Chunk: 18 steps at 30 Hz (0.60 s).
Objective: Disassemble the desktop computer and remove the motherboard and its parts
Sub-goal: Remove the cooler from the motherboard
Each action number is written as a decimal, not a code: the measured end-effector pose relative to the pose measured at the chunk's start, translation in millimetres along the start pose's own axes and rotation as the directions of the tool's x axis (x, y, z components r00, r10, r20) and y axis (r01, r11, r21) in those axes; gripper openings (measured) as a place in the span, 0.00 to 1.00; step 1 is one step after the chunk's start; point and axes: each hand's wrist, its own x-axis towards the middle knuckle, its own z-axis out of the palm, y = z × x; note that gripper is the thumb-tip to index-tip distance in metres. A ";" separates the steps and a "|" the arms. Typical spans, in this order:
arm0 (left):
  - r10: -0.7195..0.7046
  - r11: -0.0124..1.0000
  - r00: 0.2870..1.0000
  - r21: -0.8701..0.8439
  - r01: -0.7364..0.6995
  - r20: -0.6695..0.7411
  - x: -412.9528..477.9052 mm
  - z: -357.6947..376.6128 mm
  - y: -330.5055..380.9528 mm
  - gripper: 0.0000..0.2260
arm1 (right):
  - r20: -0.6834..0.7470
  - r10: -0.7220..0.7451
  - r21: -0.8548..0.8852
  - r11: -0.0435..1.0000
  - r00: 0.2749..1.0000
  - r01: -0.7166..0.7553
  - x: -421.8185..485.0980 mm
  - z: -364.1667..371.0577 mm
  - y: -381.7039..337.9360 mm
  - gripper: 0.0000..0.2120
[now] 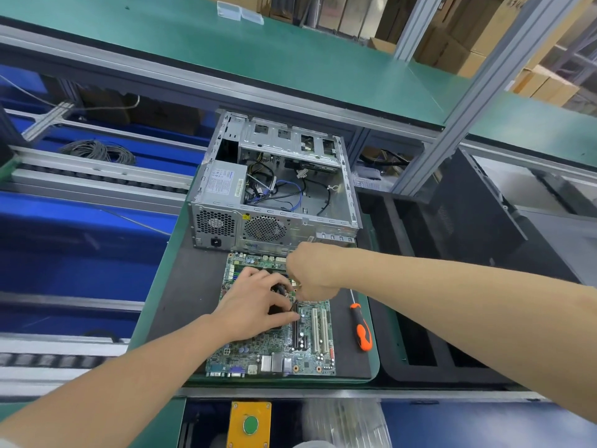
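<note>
The green motherboard (284, 350) lies flat on a dark mat (190, 302) in front of the opened metal computer case (274, 227). My left hand (252, 305) lies over the board's middle, fingers curled round a black cooler (280, 290) that it mostly hides. My right hand (310, 273) reaches in from the right with fingers curled downward, pinching at the cooler's far right edge; what sits between the fingertips is hidden. The case holds a grey power supply (223, 182) and loose black and blue cables (290, 195).
An orange-and-black screwdriver (361, 328) lies on the mat right of the board. A black foam tray (420, 350) sits further right. A yellow box with a green button (250, 423) is at the near edge. Conveyor rails (97, 179) and blue bins lie to the left.
</note>
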 end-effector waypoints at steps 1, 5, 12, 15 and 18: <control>-0.001 1.000 1.000 0.000 0.001 -0.003 -0.3 -0.1 -0.2 0.22 | -0.058 -0.017 0.013 1.000 0.998 0.017 -1.2 4.7 0.5 0.08; -0.011 1.000 1.000 0.006 0.011 -0.001 -0.2 -0.5 -0.2 0.20 | -0.212 -0.275 -0.174 0.955 0.938 0.241 -7.4 15.3 -2.1 0.06; -0.018 1.000 1.000 -0.006 0.018 -0.023 -0.7 2.0 -0.4 0.23 | -0.257 -0.432 -0.376 0.869 0.865 0.322 -7.2 20.5 -0.9 0.10; 0.008 0.999 0.998 -0.032 -0.010 -0.067 -0.7 1.3 0.8 0.19 | -0.295 -0.154 0.010 0.986 0.943 0.165 -6.6 14.7 1.2 0.11; -0.001 1.000 0.997 -0.028 -0.002 -0.082 -0.9 -1.2 1.5 0.18 | 0.042 0.198 0.497 0.846 0.979 -0.193 4.6 2.3 3.9 0.25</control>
